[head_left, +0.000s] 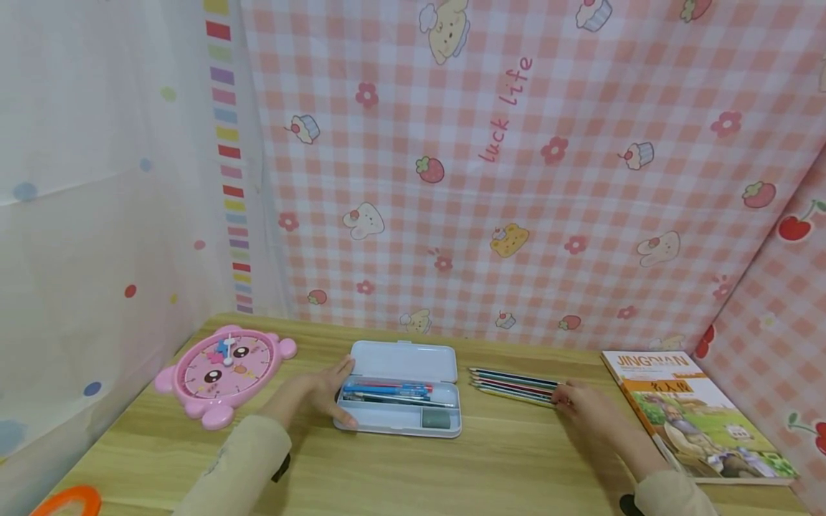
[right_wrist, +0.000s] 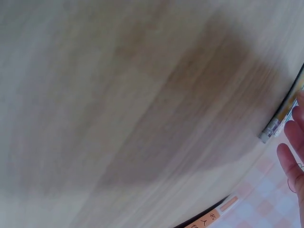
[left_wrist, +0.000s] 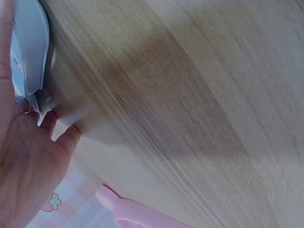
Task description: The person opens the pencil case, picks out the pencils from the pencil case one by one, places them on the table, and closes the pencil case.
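A light blue pencil case (head_left: pixel 403 358) lies with its lid up on the wooden table. Inside are several pens (head_left: pixel 387 390) and a grey-green block like an eraser (head_left: pixel 436 418). My left hand (head_left: pixel 325 390) spans the case's left end, thumb at the front corner, fingers spread toward the lid. In the left wrist view its fingers lie loose beside the case (left_wrist: pixel 31 47). To the right, several pencils (head_left: pixel 513 385) lie side by side, points leftward. My right hand (head_left: pixel 587 408) pinches their blunt ends; one pencil's eraser end (right_wrist: pixel 270 130) shows beside the fingers in the right wrist view.
A pink animal-faced clock (head_left: pixel 258 387) lies left of the case. At the right edge is a magazine-like book (head_left: pixel 697 412). Part of an orange ring (head_left: pixel 90 498) shows at the front left corner. A checked cloth (head_left: pixel 413 201) hangs behind the table.
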`<action>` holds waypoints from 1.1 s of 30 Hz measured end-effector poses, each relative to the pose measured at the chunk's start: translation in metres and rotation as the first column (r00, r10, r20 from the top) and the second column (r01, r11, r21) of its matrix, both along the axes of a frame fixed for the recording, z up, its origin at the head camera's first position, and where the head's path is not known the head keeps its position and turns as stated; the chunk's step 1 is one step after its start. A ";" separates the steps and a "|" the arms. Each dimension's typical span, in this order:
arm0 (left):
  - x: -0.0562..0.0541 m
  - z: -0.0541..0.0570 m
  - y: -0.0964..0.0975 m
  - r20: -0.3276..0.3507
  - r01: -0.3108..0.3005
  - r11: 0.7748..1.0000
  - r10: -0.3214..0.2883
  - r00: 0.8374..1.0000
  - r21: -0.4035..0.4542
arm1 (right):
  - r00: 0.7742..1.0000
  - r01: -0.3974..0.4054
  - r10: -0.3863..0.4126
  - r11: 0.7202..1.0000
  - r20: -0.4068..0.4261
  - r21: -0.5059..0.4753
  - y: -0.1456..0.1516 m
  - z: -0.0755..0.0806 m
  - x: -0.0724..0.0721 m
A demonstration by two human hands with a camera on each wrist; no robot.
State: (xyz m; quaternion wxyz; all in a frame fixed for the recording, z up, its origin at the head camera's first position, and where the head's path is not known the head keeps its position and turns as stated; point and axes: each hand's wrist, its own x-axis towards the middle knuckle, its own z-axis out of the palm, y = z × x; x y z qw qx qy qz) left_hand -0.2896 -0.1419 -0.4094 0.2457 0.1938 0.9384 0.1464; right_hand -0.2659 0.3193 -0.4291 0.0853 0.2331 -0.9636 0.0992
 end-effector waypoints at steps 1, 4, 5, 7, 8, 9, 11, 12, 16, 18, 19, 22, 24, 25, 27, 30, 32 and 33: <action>0.000 0.000 0.000 0.001 0.003 1.000 -0.003 1.000 0.002 | 1.000 0.004 -0.004 1.000 -0.002 0.002 0.000 0.000 0.000; 0.001 0.000 0.000 0.001 0.001 1.000 -0.001 1.000 0.004 | 1.000 0.025 -0.025 1.000 -0.003 0.000 -0.003 0.001 -0.001; 0.001 0.000 0.000 0.003 0.000 1.000 0.000 1.000 0.007 | 1.000 0.031 -0.031 1.000 0.003 0.000 -0.005 0.001 -0.001; 0.001 0.001 -0.001 0.004 -0.002 1.000 0.002 1.000 0.007 | 0.999 0.039 -0.039 0.999 0.018 0.003 -0.012 0.003 -0.003; 0.001 0.001 -0.001 0.003 -0.007 1.000 0.007 1.000 0.003 | 0.999 0.036 -0.036 0.999 0.028 0.000 -0.015 0.004 -0.004; 0.001 0.001 -0.001 0.003 -0.008 1.000 0.008 1.000 0.001 | 0.999 0.028 -0.027 1.000 0.036 -0.006 -0.020 0.005 -0.005; 0.001 0.001 -0.001 0.002 -0.011 1.000 0.011 1.000 -0.001 | 0.999 -0.002 0.002 1.000 0.035 -0.011 -0.030 0.007 -0.007; 0.000 0.000 -0.002 0.001 -0.011 1.000 0.011 1.000 -0.001 | 0.999 -0.022 0.022 1.000 0.028 -0.011 -0.036 0.007 -0.008; 0.000 -0.001 -0.001 0.001 -0.006 1.000 0.006 1.000 0.013 | 0.994 -0.108 0.108 0.994 -0.027 -0.005 -0.060 0.008 -0.011; 0.000 -0.001 -0.001 0.001 -0.003 1.000 0.003 1.000 0.018 | 0.987 -0.150 0.150 0.989 -0.052 -0.003 -0.074 0.008 -0.011; 0.000 0.000 -0.001 0.000 -0.003 1.000 0.003 1.000 0.016 | 0.983 -0.172 0.171 0.985 -0.066 -0.005 -0.081 0.008 -0.012; 0.000 0.000 0.000 -0.001 0.006 1.000 -0.006 1.000 0.016 | 0.969 -0.239 0.237 0.971 -0.071 -0.008 -0.103 0.008 -0.013; 0.000 0.000 0.000 0.000 0.009 1.000 -0.009 1.000 0.011 | 0.965 -0.262 0.261 0.965 -0.033 -0.010 -0.118 0.010 -0.013; 0.000 0.000 0.001 -0.002 0.007 1.000 -0.007 1.000 0.008 | 0.964 -0.267 0.267 0.964 -0.001 -0.013 -0.126 0.011 -0.014; 0.000 0.000 0.000 -0.001 0.005 1.000 -0.005 1.000 0.009 | 0.961 -0.269 0.270 0.963 0.063 -0.014 -0.140 0.013 -0.015; 0.000 -0.001 0.000 -0.004 -0.006 1.000 0.006 1.000 0.014 | 0.953 -0.270 0.270 0.963 0.138 -0.019 -0.158 0.014 -0.017; 0.001 0.000 0.000 -0.004 -0.011 1.000 0.011 1.000 0.021 | 0.947 -0.275 0.277 0.961 0.160 -0.033 -0.167 0.014 -0.018; 0.002 0.000 0.000 -0.004 -0.013 1.000 0.013 1.000 0.022 | 0.944 -0.278 0.281 0.960 0.173 -0.044 -0.171 0.014 -0.018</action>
